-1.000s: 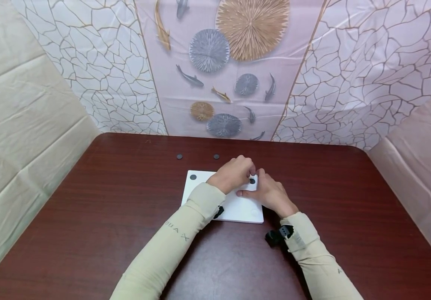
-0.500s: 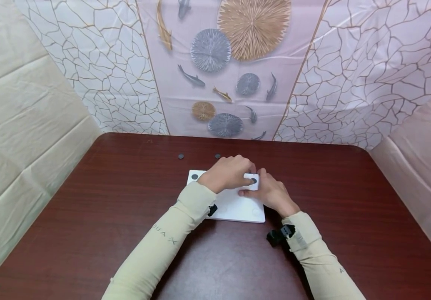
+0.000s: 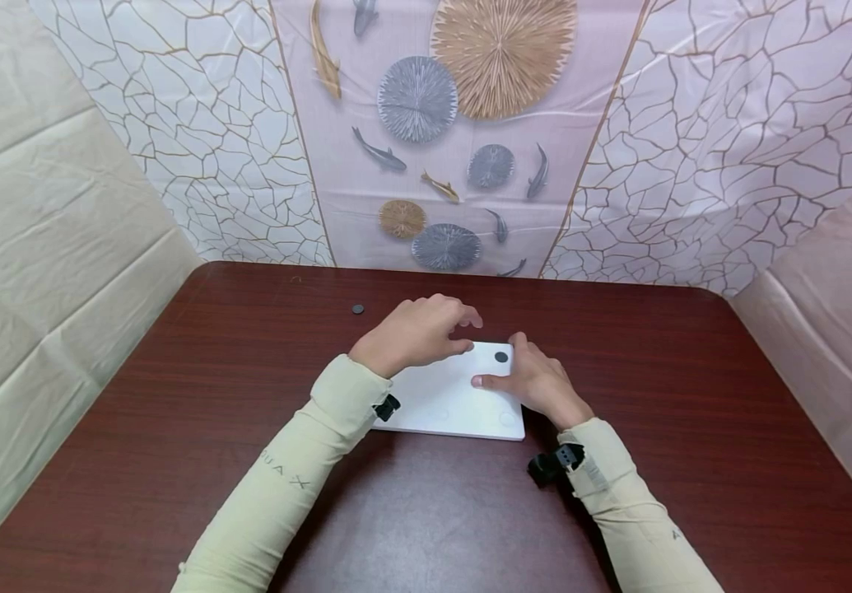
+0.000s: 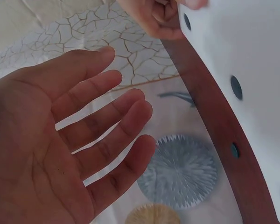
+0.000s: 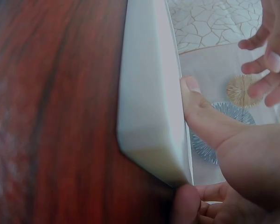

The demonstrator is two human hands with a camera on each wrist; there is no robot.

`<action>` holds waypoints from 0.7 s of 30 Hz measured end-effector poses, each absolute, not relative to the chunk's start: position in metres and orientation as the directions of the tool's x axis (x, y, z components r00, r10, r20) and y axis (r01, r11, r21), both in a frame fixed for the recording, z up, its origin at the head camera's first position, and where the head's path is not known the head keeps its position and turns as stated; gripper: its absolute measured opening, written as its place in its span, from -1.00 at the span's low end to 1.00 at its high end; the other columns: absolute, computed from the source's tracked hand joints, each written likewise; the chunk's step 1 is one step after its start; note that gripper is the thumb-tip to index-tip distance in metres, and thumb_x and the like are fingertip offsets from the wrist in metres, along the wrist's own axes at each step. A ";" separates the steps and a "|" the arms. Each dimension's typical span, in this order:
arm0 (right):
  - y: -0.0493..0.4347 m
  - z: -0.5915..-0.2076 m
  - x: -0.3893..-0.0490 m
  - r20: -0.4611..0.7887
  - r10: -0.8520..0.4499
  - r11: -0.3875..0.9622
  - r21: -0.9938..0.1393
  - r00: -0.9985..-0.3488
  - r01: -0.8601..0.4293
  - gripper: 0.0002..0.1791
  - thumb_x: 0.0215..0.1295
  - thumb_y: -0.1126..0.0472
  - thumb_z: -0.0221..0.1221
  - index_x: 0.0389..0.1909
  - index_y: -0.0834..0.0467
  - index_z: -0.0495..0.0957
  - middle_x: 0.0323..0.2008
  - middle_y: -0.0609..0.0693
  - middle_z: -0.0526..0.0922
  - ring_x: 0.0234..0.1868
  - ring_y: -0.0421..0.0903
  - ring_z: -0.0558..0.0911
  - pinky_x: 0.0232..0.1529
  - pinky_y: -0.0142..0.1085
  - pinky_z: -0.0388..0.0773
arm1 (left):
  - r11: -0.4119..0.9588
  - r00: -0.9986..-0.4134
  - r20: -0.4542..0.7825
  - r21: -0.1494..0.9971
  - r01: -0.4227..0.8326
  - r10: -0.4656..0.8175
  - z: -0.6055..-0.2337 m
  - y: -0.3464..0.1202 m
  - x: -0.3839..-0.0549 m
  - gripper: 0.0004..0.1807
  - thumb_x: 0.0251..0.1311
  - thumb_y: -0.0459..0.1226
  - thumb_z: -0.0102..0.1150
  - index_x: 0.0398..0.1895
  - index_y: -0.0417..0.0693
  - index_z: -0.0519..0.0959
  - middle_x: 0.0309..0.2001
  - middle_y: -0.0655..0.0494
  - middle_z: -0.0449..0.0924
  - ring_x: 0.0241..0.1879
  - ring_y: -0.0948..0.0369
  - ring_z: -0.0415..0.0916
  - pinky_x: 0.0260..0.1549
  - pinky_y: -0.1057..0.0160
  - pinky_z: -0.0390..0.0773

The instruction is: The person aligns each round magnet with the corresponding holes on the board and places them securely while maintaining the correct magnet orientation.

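A thick white rectangular board [image 3: 440, 399] lies on the table, with faint round recesses near its front edge. Dark round discs sit along its far edge, including one disc [image 3: 501, 357] at the far right corner and another disc [image 4: 236, 87] midway in the left wrist view. My right hand [image 3: 540, 383] grips the board's right end, thumb on top and fingers round the far corner. Above the far edge hovers my left hand [image 3: 414, 333], its relaxed fingers apart and nothing in them; it hides the board's far left corner in the head view.
Beyond the board, a loose dark disc [image 3: 357, 309] lies on the brown table [image 3: 174, 428]. In the left wrist view one loose disc [image 4: 235, 150] shows on the table strip. A patterned cloth [image 3: 248, 132] hangs behind the table's far edge.
My left hand has drawn back leftward from the disc at the far right corner, and its fingers have spread. It now covers the second loose disc. The right hand keeps its place.
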State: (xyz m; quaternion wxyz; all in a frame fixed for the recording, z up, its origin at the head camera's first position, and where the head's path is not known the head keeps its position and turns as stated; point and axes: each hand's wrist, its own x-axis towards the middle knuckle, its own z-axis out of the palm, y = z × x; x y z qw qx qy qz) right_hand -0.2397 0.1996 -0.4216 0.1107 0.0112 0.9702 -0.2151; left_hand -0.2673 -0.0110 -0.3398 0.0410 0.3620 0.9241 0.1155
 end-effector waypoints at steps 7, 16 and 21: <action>0.199 -0.421 -0.240 -0.240 -0.009 0.906 -0.413 -0.971 0.094 0.08 0.18 -0.39 0.43 0.37 0.31 0.24 0.25 0.30 0.56 0.07 0.32 0.62 0.04 0.08 0.58 | 0.726 -0.753 0.009 0.257 0.638 0.658 -0.346 -0.032 -0.272 -0.57 0.44 -0.08 0.32 0.31 0.04 0.65 0.22 0.08 0.66 0.15 0.14 0.63 0.00 0.01 0.67; 0.198 -0.421 -0.238 -0.238 -0.006 0.900 -0.425 -0.971 0.099 0.10 0.19 -0.37 0.43 0.41 0.31 0.22 0.28 0.31 0.55 0.10 0.34 0.61 0.06 0.08 0.58 | 0.776 -0.811 0.002 0.289 0.560 0.585 -0.354 -0.060 -0.280 -0.53 0.43 -0.03 0.31 0.33 0.07 0.62 0.18 0.07 0.65 0.11 0.14 0.61 0.06 -0.06 0.62; 0.198 -0.420 -0.237 -0.230 -0.011 0.899 -0.429 -0.973 0.092 0.09 0.19 -0.37 0.43 0.41 0.30 0.22 0.26 0.30 0.56 0.08 0.33 0.62 0.04 0.07 0.58 | 0.807 -0.843 -0.037 0.315 0.499 0.536 -0.359 -0.075 -0.283 -0.48 0.43 0.00 0.30 0.37 0.06 0.59 0.20 0.02 0.63 0.07 0.12 0.60 0.08 -0.05 0.60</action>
